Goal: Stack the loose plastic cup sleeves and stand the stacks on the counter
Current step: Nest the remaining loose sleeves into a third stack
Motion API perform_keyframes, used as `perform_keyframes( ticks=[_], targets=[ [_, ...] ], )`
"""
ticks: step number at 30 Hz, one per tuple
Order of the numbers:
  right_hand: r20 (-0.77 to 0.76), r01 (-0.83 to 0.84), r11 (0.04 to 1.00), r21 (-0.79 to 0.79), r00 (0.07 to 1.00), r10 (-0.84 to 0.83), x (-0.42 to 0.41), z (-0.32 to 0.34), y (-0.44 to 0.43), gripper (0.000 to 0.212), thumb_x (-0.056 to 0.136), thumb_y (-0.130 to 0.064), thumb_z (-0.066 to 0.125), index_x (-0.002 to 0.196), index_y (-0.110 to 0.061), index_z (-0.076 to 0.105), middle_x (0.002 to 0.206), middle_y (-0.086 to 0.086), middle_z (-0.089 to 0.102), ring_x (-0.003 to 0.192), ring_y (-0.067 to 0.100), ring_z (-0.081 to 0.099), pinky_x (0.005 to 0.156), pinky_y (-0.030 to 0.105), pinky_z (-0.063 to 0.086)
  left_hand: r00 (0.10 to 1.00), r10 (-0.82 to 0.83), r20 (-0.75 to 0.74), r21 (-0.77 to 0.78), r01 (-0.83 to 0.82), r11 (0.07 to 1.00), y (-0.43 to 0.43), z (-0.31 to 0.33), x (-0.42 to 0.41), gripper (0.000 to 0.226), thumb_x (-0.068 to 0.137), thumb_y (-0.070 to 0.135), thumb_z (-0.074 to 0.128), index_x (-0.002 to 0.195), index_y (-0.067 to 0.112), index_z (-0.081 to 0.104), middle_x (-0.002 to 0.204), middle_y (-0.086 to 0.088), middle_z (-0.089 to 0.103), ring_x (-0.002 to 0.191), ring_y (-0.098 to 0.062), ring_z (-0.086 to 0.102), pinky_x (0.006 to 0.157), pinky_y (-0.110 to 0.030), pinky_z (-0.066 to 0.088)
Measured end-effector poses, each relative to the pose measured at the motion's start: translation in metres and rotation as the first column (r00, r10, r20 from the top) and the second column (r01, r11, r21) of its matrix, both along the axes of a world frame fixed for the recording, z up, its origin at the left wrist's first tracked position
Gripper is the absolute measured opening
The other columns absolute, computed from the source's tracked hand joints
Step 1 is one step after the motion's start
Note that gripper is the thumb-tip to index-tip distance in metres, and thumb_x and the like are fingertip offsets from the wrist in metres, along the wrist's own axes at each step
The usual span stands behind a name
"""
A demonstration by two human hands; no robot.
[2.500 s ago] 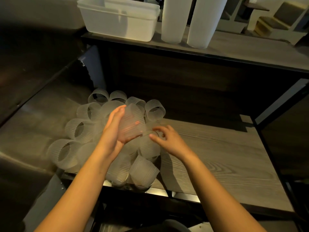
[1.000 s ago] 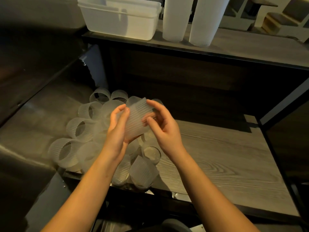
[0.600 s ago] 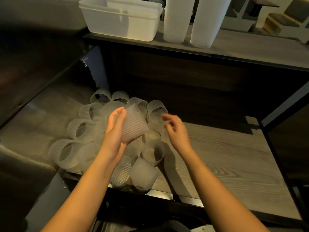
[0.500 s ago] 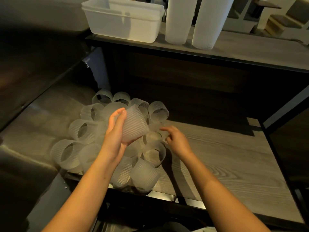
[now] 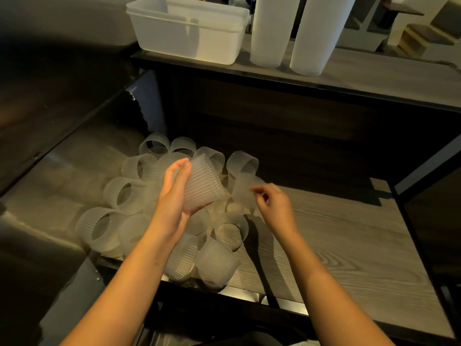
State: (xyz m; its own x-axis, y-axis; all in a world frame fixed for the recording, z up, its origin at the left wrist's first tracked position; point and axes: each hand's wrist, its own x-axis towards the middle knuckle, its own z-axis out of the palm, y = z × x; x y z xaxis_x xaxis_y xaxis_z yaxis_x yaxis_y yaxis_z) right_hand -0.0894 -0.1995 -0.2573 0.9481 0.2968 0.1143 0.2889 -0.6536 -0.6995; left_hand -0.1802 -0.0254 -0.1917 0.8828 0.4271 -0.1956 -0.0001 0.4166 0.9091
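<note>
Left grip [image 5: 172,198] is wrapped round a short nested stack [image 5: 202,183] of ribbed sleeves and holds it tilted above the pile. Right grip [image 5: 274,206] looks to be pinching one loose sleeve [image 5: 243,189] by the rim just beside that stack. It's motion-blurred, so I can't call the finger placement.

Big to small:
- upper counter [image 5: 374,76] at the back, carrying a white tub [image 5: 189,33] and two tall stacks [image 5: 270,31] standing upright
- lower wooden shelf [image 5: 336,233] in front of me
- pile of loose sleeves [image 5: 217,260] on its left part, many on their sides

My read: plenty left to nest.

Risks:
- Sleeves look thin and flexible, so a hard pinch could oval the rim and it would go on cocked or jam.
- Wrong end first and it won't nest.
- Front sleeves sit near the shelf lip, so a forearm brush could roll them off.
- A new stack set down off-square by the tall ones could tip them.
</note>
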Motion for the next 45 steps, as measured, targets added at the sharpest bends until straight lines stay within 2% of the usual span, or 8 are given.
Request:
perform_keyframes(
  ticks=[3,9,20,24,30,34,40,45],
  targets=[
    [-0.088,0.089,0.942,0.324,0.994,-0.064,-0.009,0.027,-0.001,0.018,0.092,-0.013,0.05,0.097,-0.029,0.059,0.099,-0.012,0.056,0.082,-0.004,0.052,0.067,0.013,0.042,1.0,-0.017,-0.004,0.008,0.017,1.0,-0.003,-0.001,0.002,0.036,0.094,0.036,0.045,0.128,0.025,0.043,0.123,-0.004,0.048,0.108,-0.021,0.054,0.074,-0.037,0.054],
    [-0.133,0.046,0.53,0.847,0.983,0.128,-0.028,0.07,0.003,0.017,0.085,-0.007,0.05,0.083,-0.019,0.062,0.079,-0.005,0.059,0.07,0.008,0.052,0.06,0.019,0.043,1.0,-0.03,-0.01,-0.009,0.029,1.0,-0.008,-0.002,0.004,0.032,0.093,0.038,0.046,0.124,0.028,0.044,0.125,-0.005,0.047,0.111,-0.024,0.052,0.076,-0.039,0.053],
    [-0.074,-0.234,0.736,0.635,0.93,0.359,-0.049,0.049,0.032,0.027,0.083,-0.007,0.046,0.084,-0.026,0.065,0.084,-0.008,0.063,0.071,0.001,0.057,0.062,0.016,0.045,1.0,-0.028,-0.003,0.004,0.028,1.0,-0.007,-0.001,0.001,0.038,0.093,0.04,0.044,0.129,0.028,0.04,0.126,-0.008,0.046,0.111,-0.027,0.053,0.085,-0.045,0.051],
    [-0.245,0.018,0.642,0.766,0.932,0.266,-0.03,0.047,0.031,0.035,0.093,0.001,0.037,0.092,-0.021,0.064,0.098,-0.004,0.063,0.072,0.002,0.059,0.06,0.017,0.046,1.0,-0.009,-0.005,-0.008,0.009,1.0,-0.001,0.0,0.001,0.037,0.093,0.04,0.045,0.127,0.027,0.043,0.128,-0.007,0.047,0.112,-0.025,0.053,0.085,-0.046,0.051],
    [-0.399,0.084,0.913,0.399,0.912,0.091,0.022,0.02,0.039,0.03,0.097,-0.023,0.042,0.125,-0.03,0.053,0.144,0.001,0.034,0.131,0.016,0.035,0.107,0.036,0.035,1.0,-0.007,0.006,-0.01,0.007,1.0,0.001,0.003,0.0,0.04,0.094,0.037,0.044,0.131,0.023,0.042,0.125,-0.006,0.048,0.108,-0.022,0.053,0.082,-0.043,0.052],
    [-0.476,0.058,0.955,0.29,0.875,0.091,0.034,0.015,0.052,0.039,0.098,-0.027,0.041,0.136,-0.025,0.043,0.15,0.001,0.032,0.138,0.018,0.027,0.11,0.036,0.026,1.0,-0.002,0.007,-0.011,0.002,1.0,0.002,0.005,-0.001,0.036,0.092,0.035,0.044,0.126,0.024,0.044,0.121,-0.005,0.047,0.104,-0.021,0.052,0.073,-0.036,0.053],
    [-0.371,0.243,0.828,0.505,0.927,-0.046,0.029,0.023,0.047,0.032,0.096,-0.012,0.045,0.126,-0.015,0.054,0.132,0.003,0.053,0.116,0.008,0.049,0.092,0.02,0.042,1.0,0.002,-0.003,-0.011,-0.002,1.0,0.005,0.004,0.0,0.036,0.09,0.036,0.046,0.125,0.026,0.044,0.121,-0.005,0.046,0.104,-0.021,0.052,0.071,-0.034,0.053],
    [-0.173,0.205,0.586,0.784,0.979,-0.111,0.01,0.062,0.031,0.024,0.091,-0.001,0.047,0.103,-0.017,0.06,0.096,-0.009,0.063,0.089,-0.002,0.061,0.092,0.032,0.052,1.0,0.011,0.013,-0.023,-0.011,1.0,0.006,0.006,0.005,0.027,0.093,0.034,0.044,0.12,0.029,0.047,0.118,-0.003,0.048,0.101,-0.019,0.053,0.069,-0.035,0.053]
  ],
)
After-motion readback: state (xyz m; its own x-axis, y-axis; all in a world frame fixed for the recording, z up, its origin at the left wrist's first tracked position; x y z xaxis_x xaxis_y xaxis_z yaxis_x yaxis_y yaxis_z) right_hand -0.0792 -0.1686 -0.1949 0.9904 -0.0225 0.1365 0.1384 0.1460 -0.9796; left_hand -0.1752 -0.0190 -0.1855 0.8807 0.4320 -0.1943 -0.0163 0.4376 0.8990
